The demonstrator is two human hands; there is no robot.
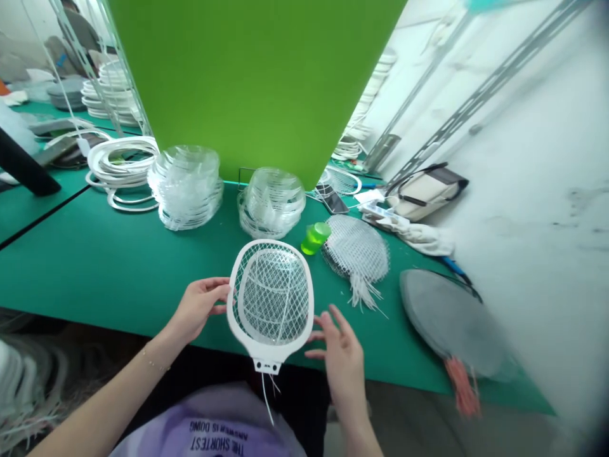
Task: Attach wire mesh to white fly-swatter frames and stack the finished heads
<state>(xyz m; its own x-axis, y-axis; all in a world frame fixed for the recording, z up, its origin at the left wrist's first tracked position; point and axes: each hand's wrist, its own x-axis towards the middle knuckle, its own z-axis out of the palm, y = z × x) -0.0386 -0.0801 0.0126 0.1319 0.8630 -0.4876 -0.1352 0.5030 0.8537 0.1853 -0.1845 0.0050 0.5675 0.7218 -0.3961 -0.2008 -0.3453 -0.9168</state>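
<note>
A white mosquito swatter head with a mesh inside its rim is held above the table's front edge, its short neck toward me. Thin wires dangle from the neck. My left hand is closed on the rim's left side, thumb and fingers at the edge. At the right side is my right hand, its fingers spread and the fingertips close to the rim; whether they touch it I cannot tell. Through the mesh shows a clear, rounded inner outline.
Behind stand two stacks of clear plastic covers, a left stack and a right stack. A green-lidded jar sits beside a pile of metal meshes. Grey mesh pieces lie far right. White rings stand left. A green panel rises behind.
</note>
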